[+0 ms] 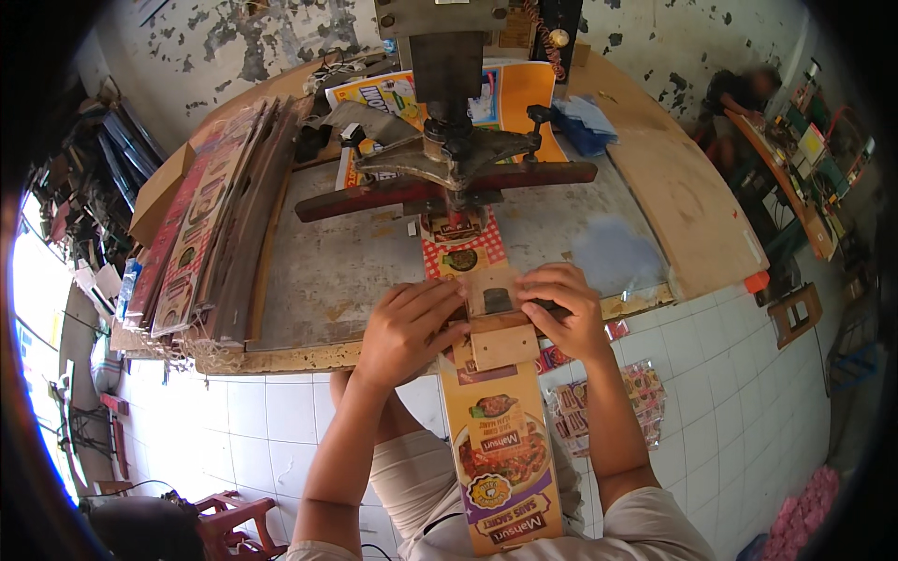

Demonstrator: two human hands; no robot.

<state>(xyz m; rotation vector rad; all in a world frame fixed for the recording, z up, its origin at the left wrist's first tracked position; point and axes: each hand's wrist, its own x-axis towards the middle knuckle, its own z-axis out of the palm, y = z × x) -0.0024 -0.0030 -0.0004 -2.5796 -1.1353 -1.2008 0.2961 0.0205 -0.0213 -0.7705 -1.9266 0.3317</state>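
Observation:
My left hand [412, 327] and my right hand [566, 309] grip a small wooden block [491, 280] from its two sides, with fingers bent along its edges. A dark cut-out shape shows in the block, and a lighter wooden piece [505, 348] sits at its near side. Beneath lies a long printed strip [503, 449] with food pictures, running from my lap over the table edge. Its far end [461, 257], red-checked, reaches under the hand press [447, 140]. The press's wide bar [552, 174] stands above the table, beyond my hands.
The worn grey tabletop [327, 271] spreads around the press. Stacked printed strips [210, 206] and boards lie at the left. A bare board [687, 196] is at the right, blue sheets [587, 126] behind. Printed pieces [613, 402] lie below right. Another person [739, 93] sits far right.

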